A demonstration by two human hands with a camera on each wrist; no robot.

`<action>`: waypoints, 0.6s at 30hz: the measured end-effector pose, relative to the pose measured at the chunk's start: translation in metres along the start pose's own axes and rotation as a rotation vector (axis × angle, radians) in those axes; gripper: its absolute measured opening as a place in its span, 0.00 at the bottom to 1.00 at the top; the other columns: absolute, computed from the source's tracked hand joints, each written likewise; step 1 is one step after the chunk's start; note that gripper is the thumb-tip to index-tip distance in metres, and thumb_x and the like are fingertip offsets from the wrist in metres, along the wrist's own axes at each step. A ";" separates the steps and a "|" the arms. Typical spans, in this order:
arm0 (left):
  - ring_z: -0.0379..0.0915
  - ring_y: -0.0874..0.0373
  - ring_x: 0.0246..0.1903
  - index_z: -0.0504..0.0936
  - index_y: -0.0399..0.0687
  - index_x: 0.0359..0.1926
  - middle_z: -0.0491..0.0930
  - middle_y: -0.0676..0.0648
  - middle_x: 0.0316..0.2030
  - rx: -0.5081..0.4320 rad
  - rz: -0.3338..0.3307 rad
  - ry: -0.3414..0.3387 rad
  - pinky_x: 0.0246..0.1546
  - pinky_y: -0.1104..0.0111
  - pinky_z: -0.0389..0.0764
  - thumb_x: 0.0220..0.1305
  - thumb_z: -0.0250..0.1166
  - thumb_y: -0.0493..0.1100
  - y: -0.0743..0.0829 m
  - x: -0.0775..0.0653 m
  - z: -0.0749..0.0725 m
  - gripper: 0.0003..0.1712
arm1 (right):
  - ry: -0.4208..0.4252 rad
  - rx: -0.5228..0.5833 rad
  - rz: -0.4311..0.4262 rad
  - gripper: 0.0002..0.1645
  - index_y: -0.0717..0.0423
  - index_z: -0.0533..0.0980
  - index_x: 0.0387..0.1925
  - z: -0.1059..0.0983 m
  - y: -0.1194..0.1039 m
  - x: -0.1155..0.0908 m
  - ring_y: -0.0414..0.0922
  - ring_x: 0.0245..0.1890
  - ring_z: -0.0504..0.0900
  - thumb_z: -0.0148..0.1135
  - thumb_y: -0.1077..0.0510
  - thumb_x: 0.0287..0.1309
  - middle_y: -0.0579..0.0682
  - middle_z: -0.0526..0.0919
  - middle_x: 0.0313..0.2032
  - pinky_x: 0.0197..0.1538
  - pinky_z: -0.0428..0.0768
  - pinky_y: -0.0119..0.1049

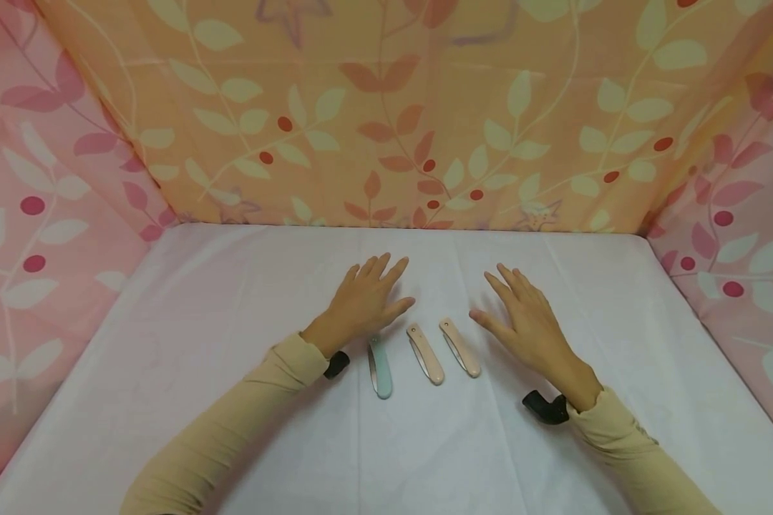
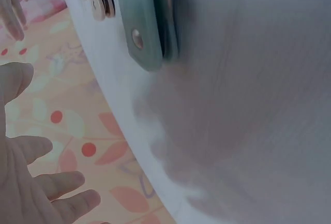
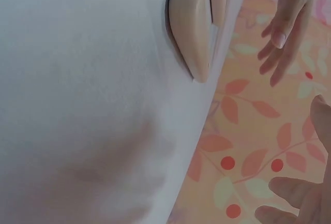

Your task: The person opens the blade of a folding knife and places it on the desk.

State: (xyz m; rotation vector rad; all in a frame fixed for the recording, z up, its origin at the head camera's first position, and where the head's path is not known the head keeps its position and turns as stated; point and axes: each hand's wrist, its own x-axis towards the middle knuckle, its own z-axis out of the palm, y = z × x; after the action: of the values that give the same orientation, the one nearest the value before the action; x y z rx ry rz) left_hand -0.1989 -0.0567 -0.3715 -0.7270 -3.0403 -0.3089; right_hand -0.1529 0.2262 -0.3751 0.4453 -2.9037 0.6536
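Three folding knives with their blades folded in lie side by side on the white cloth. One has a mint-green handle (image 1: 383,375); the middle knife (image 1: 429,357) and the right-hand knife (image 1: 464,350) are pale beige-pink. My left hand (image 1: 363,299) hovers just beyond the green one, fingers spread, holding nothing. To the right of the beige pair, my right hand (image 1: 527,325) is held with spread fingers, also holding nothing. The left wrist view shows the green knife (image 2: 140,22) close up, its rivet visible. A beige knife (image 3: 190,27) appears near the top of the right wrist view.
A white cloth (image 1: 245,286) covers the table. Its back edge meets an orange leaf-patterned curtain (image 1: 386,114), with pink patterned curtains at the left (image 1: 58,236) and right (image 1: 741,236). Black wrist devices (image 1: 546,408) sit under both wrists.
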 end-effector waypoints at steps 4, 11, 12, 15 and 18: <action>0.53 0.42 0.74 0.52 0.56 0.78 0.56 0.41 0.75 0.005 0.022 -0.005 0.73 0.45 0.56 0.71 0.51 0.67 0.004 -0.002 0.001 0.42 | -0.007 0.006 -0.005 0.46 0.53 0.60 0.74 0.001 -0.002 -0.006 0.65 0.76 0.50 0.57 0.33 0.64 0.59 0.55 0.76 0.71 0.51 0.67; 0.55 0.44 0.74 0.54 0.55 0.77 0.58 0.41 0.75 -0.017 0.065 -0.014 0.72 0.46 0.57 0.70 0.56 0.63 0.012 -0.005 0.003 0.42 | -0.069 0.021 0.006 0.45 0.51 0.60 0.74 0.002 -0.008 -0.017 0.63 0.77 0.49 0.57 0.33 0.64 0.58 0.54 0.77 0.71 0.51 0.67; 0.55 0.44 0.74 0.54 0.55 0.77 0.58 0.41 0.75 -0.025 0.070 -0.016 0.72 0.46 0.57 0.70 0.56 0.63 0.013 -0.005 0.004 0.42 | -0.071 0.020 0.004 0.45 0.51 0.60 0.74 0.002 -0.008 -0.019 0.63 0.77 0.49 0.57 0.33 0.64 0.57 0.55 0.77 0.71 0.51 0.67; 0.56 0.43 0.73 0.55 0.55 0.77 0.59 0.40 0.74 -0.041 0.087 -0.025 0.72 0.46 0.58 0.70 0.57 0.63 0.015 -0.007 0.006 0.42 | -0.074 0.011 -0.011 0.45 0.51 0.61 0.74 0.003 -0.010 -0.023 0.63 0.76 0.50 0.58 0.34 0.64 0.58 0.55 0.76 0.71 0.52 0.67; 0.57 0.43 0.73 0.55 0.54 0.77 0.59 0.40 0.74 -0.061 0.109 -0.041 0.72 0.46 0.58 0.70 0.57 0.62 0.018 -0.007 0.008 0.42 | -0.077 0.009 -0.026 0.44 0.52 0.62 0.73 0.004 -0.011 -0.028 0.64 0.76 0.51 0.59 0.35 0.63 0.58 0.56 0.76 0.70 0.53 0.67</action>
State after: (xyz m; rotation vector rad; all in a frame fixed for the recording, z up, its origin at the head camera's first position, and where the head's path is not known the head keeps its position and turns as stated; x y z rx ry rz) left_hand -0.1839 -0.0427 -0.3766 -0.9099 -3.0265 -0.3906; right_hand -0.1235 0.2215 -0.3799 0.5193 -2.9632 0.6603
